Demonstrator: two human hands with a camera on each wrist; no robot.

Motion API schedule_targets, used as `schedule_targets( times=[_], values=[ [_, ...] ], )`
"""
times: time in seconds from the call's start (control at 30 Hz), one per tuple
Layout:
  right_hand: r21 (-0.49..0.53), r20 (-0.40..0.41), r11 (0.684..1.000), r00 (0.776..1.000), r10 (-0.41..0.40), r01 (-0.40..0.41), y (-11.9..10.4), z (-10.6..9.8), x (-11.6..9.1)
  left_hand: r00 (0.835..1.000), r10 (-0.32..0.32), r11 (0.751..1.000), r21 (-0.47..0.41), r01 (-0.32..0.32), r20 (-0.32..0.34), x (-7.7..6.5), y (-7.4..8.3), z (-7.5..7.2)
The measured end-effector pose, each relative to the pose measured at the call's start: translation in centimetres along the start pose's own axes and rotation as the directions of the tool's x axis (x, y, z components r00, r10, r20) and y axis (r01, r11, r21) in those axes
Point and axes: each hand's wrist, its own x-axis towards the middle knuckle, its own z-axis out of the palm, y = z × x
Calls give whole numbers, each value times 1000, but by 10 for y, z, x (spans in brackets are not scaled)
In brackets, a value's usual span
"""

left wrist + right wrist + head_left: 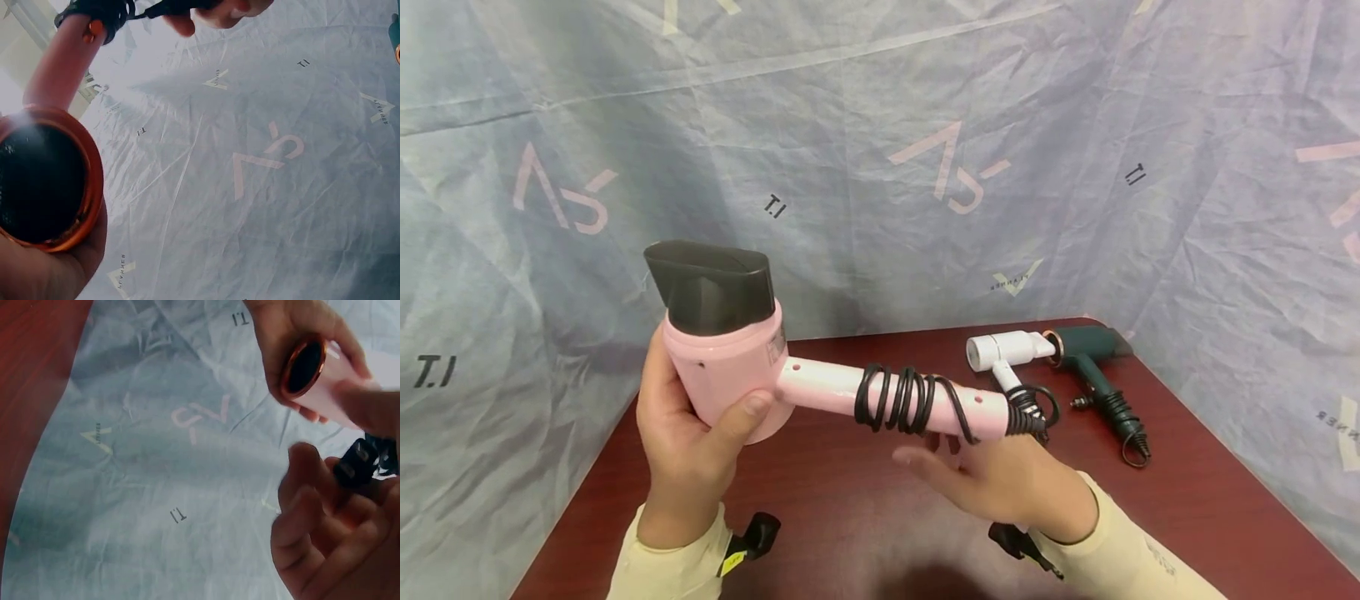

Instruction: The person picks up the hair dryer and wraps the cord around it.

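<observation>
My left hand point(681, 433) grips the barrel of a pink hair dryer point(722, 375), holding it above the table. Its flat black nozzle point(718, 292) points up and its handle reaches to the right. A black cord point(898, 400) is wound round the handle. In the left wrist view the dryer's dark round rear end point(40, 184) faces the camera inside a shiny copper ring. My right hand point(1011, 479) is under the handle's end, its fingers partly hidden in the head view. In the right wrist view its curled fingers hold the cord's black plug point(356, 464).
On the right of the dark red table point(842, 517) lie a white hair dryer point(1009, 348) and a dark green hair dryer point(1088, 343), close together, cords wrapped on their handles. A grey printed sheet point(850, 167) hangs behind and along both sides.
</observation>
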Motion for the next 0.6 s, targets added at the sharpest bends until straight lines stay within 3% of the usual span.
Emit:
schedule_targets(
  times=[0.13,0.3,0.4,0.5,0.6],
  values=[
    [-148,18,987,998,-56,58,3,4,-6,999,-40,999,1,40,-8,-1,-3,0],
    [-85,-45,993,995,-86,82,7,5,-5,996,-87,996,-7,87,5,-2,-6,0],
    [-144,-111,984,987,-117,101,8,8,-3,993,-119,993,6,119,16,-2,-7,-1],
    [-240,-203,964,966,-162,111,10,10,1,986,-166,985,41,165,15,0,-6,-2],
    [-335,-338,933,908,-249,131,13,12,6,978,-210,973,101,209,-2,2,-7,-2]
  ],
)
